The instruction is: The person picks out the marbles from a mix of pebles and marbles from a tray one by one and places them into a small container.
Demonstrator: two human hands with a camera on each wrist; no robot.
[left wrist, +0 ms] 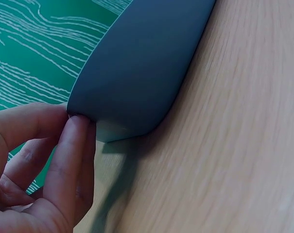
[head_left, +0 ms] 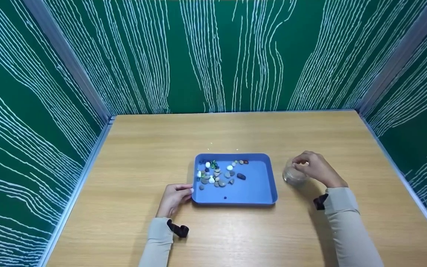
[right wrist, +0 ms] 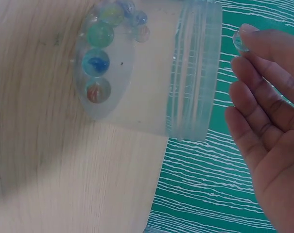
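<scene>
A blue tray [head_left: 252, 185] with stones and glass pieces lies on the table. My left hand [head_left: 174, 198] pinches the tray's left edge; in the left wrist view, thumb and fingers meet at the corner of the tray wall [left wrist: 142, 63]. To the right of the tray stands a clear jar [head_left: 292, 177] with a threaded mouth. Several marbles [right wrist: 96, 63] sit at its bottom in the right wrist view. Just above the jar's mouth, my right hand [head_left: 315, 168] holds a small clear marble [right wrist: 241, 41] between thumb and forefinger, the other fingers loosely bent.
Grey, white and brown pebbles [head_left: 222, 183] crowd the tray's left half, with green glass pieces [head_left: 213, 164] near its back. A dark red bead [head_left: 225, 198] lies near the front wall. Tiny pale bits [head_left: 237, 149] lie behind the tray. Green patterned panels [head_left: 232, 55] border the wooden table [head_left: 154, 137].
</scene>
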